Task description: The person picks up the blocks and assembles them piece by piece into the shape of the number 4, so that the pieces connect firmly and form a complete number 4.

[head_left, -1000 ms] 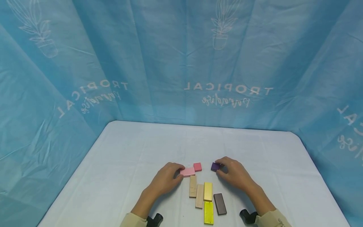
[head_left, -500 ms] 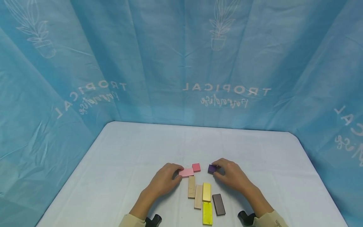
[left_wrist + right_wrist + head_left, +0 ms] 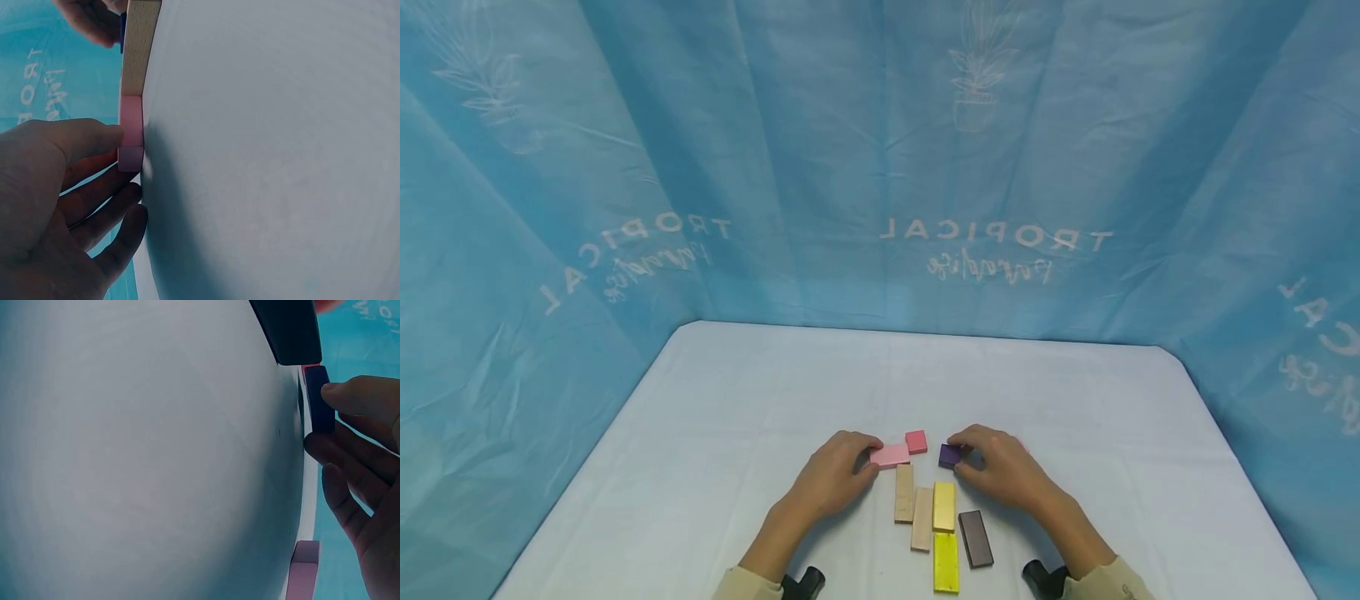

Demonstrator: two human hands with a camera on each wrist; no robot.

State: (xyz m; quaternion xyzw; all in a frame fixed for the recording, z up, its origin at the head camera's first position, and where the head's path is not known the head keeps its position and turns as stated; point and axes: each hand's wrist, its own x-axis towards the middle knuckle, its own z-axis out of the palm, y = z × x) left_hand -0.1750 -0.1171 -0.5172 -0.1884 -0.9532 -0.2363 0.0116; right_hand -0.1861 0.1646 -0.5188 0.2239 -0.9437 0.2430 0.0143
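My left hand [image 3: 835, 475] pinches the outer end of a pale pink block [image 3: 891, 456] lying on the table. In the left wrist view the thumb lies along one side of it, with the fingers beyond. My right hand [image 3: 1006, 471] holds a dark purple block [image 3: 950, 456] between thumb and fingers. To its left, a short gap away, sits a small coral-red block [image 3: 915, 442] at the pink block's corner. A natural wooden block [image 3: 904, 493] runs down from the pink one. In the right wrist view the purple block [image 3: 320, 400] stands by the thumb.
Nearer me lie a second wooden block [image 3: 922, 518], a pale yellow block [image 3: 943, 506], a bright yellow block [image 3: 946, 562] and a dark brown block [image 3: 976, 538]. Another pink block [image 3: 303, 569] is mostly hidden behind my right hand. Blue curtains [image 3: 820, 167] surround the white table [image 3: 760, 375].
My right hand has slid the purple block leftward and slightly toward me, narrowing its gap to the coral-red block. My left hand keeps its grip on the pink block. The head view has shifted slightly.
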